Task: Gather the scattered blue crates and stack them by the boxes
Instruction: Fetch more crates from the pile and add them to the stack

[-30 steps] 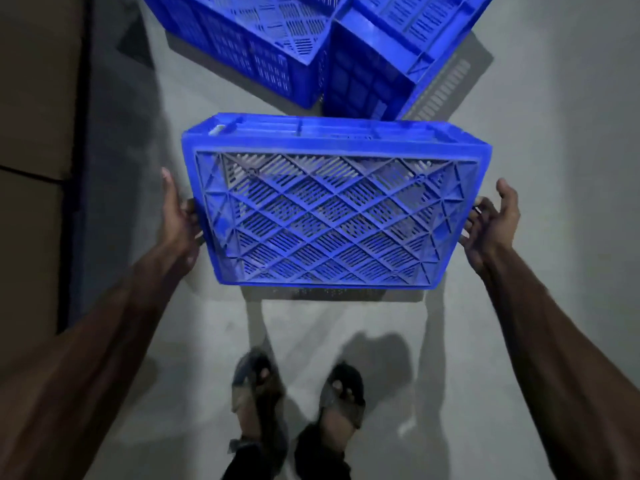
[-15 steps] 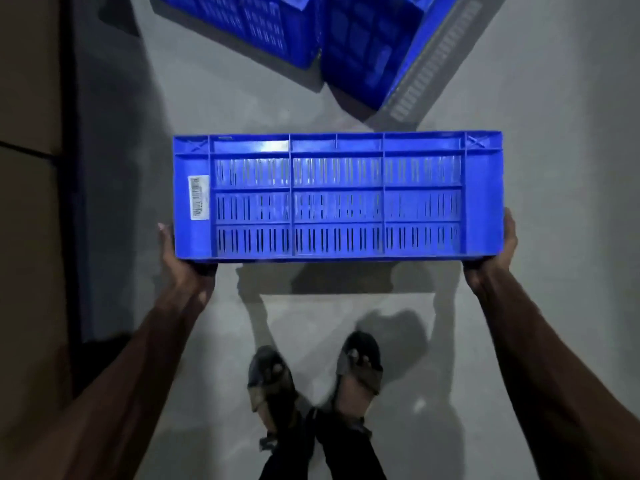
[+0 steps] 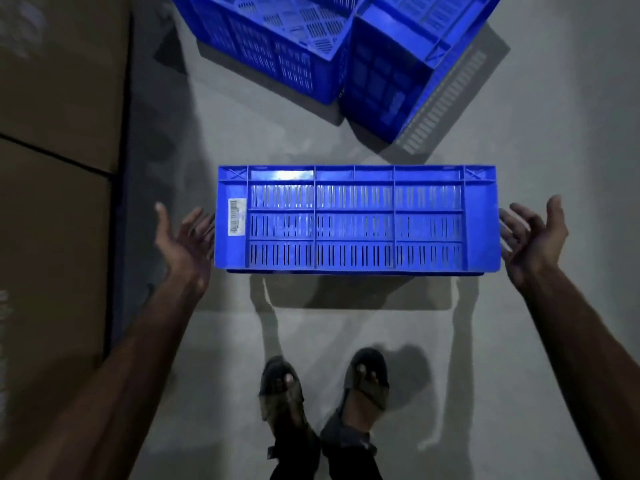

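Half a second earlier both hands were clamped under the crate's lower corners. Now the left hand (image 3: 183,240) has come away, palm up and fingers spread and straight, their tips just at the left end of the crate (image 3: 356,220). The right hand (image 3: 533,237) has let go likewise and is open with splayed fingers just beside the right end. Neither hand grips anything. The crate sits a little lower in the frame than before and keeps the same side turned to the camera. Whether it rests on the floor (image 3: 554,140) or is still off it cannot be told; a dark shadow lies directly beneath it.

The crate is in the middle of the frame, just right of the cardboard boxes (image 3: 59,98) that fill the left edge and above the person's sandalled feet (image 3: 282,393). It is bright blue plastic. Its long side faces up toward the camera, with three rows of narrow vertical slots divided by ribs into three columns, a solid band along the top edge and a small cross moulded in each upper corner. Two more blue crates (image 3: 270,39) lie at the top of the frame, meeting at an angle, well apart from it.

A white sticker (image 3: 237,216) with a barcode sits near the crate's left end; its print is too small to read.
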